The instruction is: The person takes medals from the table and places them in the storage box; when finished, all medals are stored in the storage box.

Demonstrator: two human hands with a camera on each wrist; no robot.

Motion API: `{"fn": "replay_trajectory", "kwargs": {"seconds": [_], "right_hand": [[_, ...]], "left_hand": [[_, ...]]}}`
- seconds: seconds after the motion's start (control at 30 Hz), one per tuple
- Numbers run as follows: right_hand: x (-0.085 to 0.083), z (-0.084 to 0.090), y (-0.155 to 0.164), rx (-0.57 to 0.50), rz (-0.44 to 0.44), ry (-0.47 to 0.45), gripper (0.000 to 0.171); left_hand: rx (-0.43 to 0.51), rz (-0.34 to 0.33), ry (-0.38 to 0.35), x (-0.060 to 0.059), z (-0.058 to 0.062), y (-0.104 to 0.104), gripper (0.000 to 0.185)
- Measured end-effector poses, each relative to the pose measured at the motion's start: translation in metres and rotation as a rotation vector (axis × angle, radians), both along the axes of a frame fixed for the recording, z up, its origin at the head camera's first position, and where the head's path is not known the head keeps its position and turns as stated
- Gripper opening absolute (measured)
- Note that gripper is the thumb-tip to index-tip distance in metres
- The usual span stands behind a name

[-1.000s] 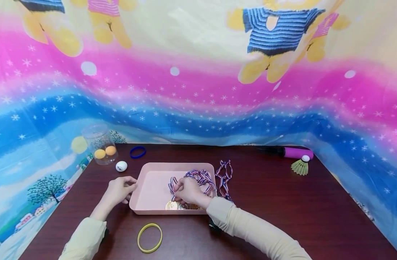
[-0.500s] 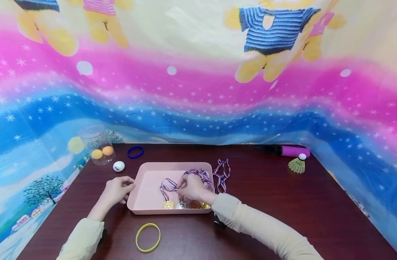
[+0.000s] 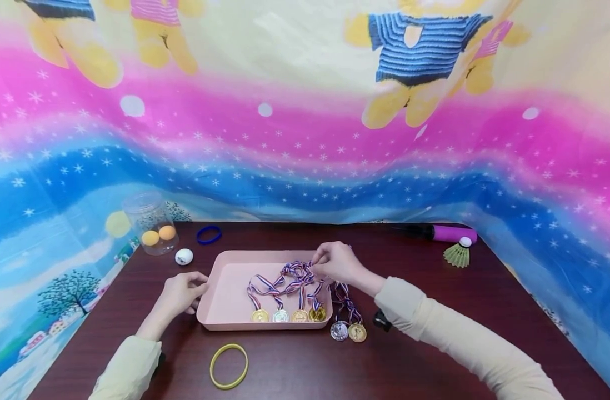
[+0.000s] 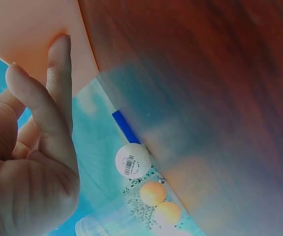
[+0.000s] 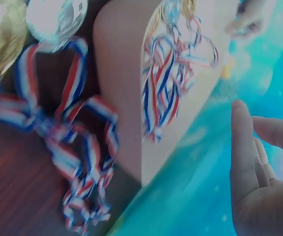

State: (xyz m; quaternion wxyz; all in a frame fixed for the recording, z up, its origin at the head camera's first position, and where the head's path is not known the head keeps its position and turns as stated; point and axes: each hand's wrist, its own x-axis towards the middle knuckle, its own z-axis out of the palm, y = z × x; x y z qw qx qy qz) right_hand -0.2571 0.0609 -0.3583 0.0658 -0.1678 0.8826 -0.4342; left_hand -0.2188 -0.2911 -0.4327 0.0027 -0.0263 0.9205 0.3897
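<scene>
My left hand (image 3: 182,291) touches the left wall of a pink tray (image 3: 230,294), its fingers extended against that side in the left wrist view. Lined up along the tray's front are medals in gold (image 3: 259,316) and silver (image 3: 280,316), with more gold-toned ones to their right. Their striped ribbons (image 3: 300,272) bunch toward the back right of the tray. Above the right rim is my right hand (image 3: 339,262), with nothing between its fingers. Outside the tray on that side, a silver medal (image 3: 339,330) and a gold medal (image 3: 357,333) lie with tangled ribbons (image 5: 48,130).
A yellow wristband (image 3: 229,366) lies in front of the tray. At the back left are a clear jar (image 3: 150,214) with two orange balls, a white ball (image 3: 184,256) and a blue band (image 3: 209,235). A purple-handled pump (image 3: 452,233) and a shuttlecock (image 3: 457,253) lie back right.
The right hand has let go of a ribbon in the tray and moved right and back to the right rim. The leftmost medals are now spread apart. The left hand stays put.
</scene>
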Motion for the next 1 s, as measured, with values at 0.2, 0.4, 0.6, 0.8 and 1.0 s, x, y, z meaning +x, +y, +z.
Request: {"fn": "replay_trajectory", "kwargs": {"seconds": [0.2,0.4,0.6,0.8,1.0], "right_hand": [[-0.005,-0.016,0.044,-0.049,-0.055,-0.107,0.011],[0.004,-0.044,0.074,0.017,-0.085,-0.188,0.009],[0.017,-0.058,0.086,0.092,-0.104,-0.211,0.011],[0.023,-0.066,0.088,0.116,-0.090,-0.246,0.015],[0.025,-0.071,0.085,0.124,-0.066,-0.233,0.017]], "left_hand": [[-0.001,0.004,-0.005,0.001,-0.001,0.001,0.024],[0.000,0.003,-0.011,0.002,0.000,0.001,0.024],[0.002,-0.002,-0.001,0.002,0.000,0.000,0.024],[0.005,-0.003,0.001,0.001,0.000,0.000,0.024],[0.000,0.006,-0.003,0.000,0.000,0.001,0.024]]}}
